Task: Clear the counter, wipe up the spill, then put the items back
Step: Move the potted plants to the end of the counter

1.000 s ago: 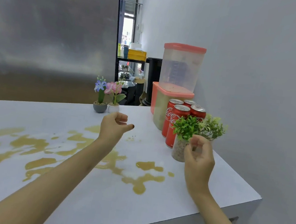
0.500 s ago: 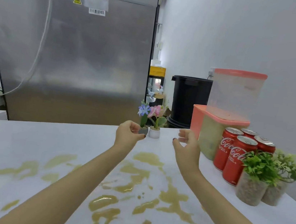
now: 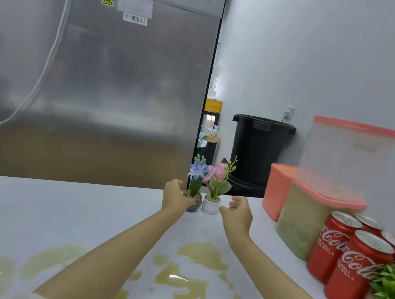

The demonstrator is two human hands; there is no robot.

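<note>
On a desk (image 3: 58,206) with a yellowish spill (image 3: 200,252), the left hand (image 3: 175,196) grips a grey flower pot (image 3: 195,206); the right hand (image 3: 237,211), fingers loosely curled, holds nothing; red Coca-Cola cans (image 3: 349,269) stand to the right

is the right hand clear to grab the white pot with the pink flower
Probably yes: the right hand sits beside the white pot with nothing between them; the left hand grips the grey pot on its other side.

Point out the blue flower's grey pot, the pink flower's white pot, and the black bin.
blue flower's grey pot (image 3: 197,205): head view, pot's bare right side.
pink flower's white pot (image 3: 210,205): head view, pot's front.
black bin (image 3: 258,147): head view, front wall.
</note>
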